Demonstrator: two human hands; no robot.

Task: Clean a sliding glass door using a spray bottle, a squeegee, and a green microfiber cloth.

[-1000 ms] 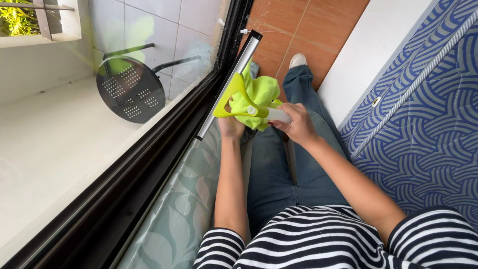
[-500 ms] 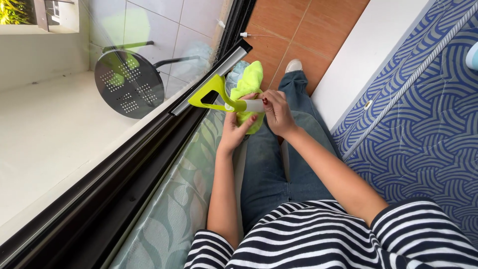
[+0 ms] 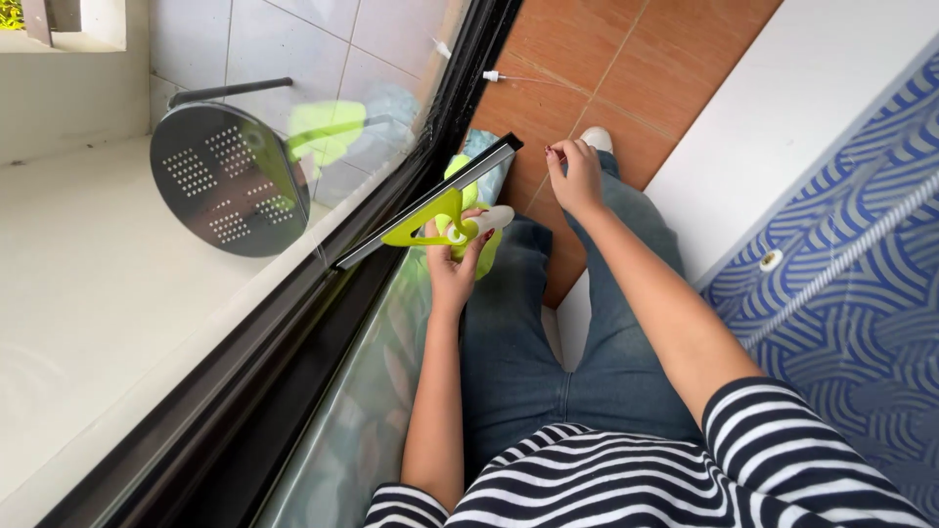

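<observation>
**windowguy:** Holding the squeegee [image 3: 430, 210] in my left hand [image 3: 452, 262] right now, fingers wrapped round its white handle, lime-green frame sticking up and the dark blade laid against the edge of the glass pane [image 3: 293, 147]. There's a lime-green cloth [image 3: 481, 256] bunched under the same hand, looks pinched in with the handle.

**suds42:** What's your other hand doing? And any bucket or tub in there?

**windowguy:** Right hand [image 3: 575, 176] is off the tool completely, floating above my right leg, fingers loosely curled with the tips pinched together, nothing in it that I can make out. No container of any kind shows up, just the tool and the rag. Behind the glass a round dark perforated disc on a handle [image 3: 227, 178] stands on the white ledge [image 3: 88, 293], and you can see a green reflection of the squeegee in the pane. Under me it's jeans [image 3: 548, 362], orange floor tiles [image 3: 606, 59], and a blue wave-pattern fabric [image 3: 841, 293] off to my right.
</observation>
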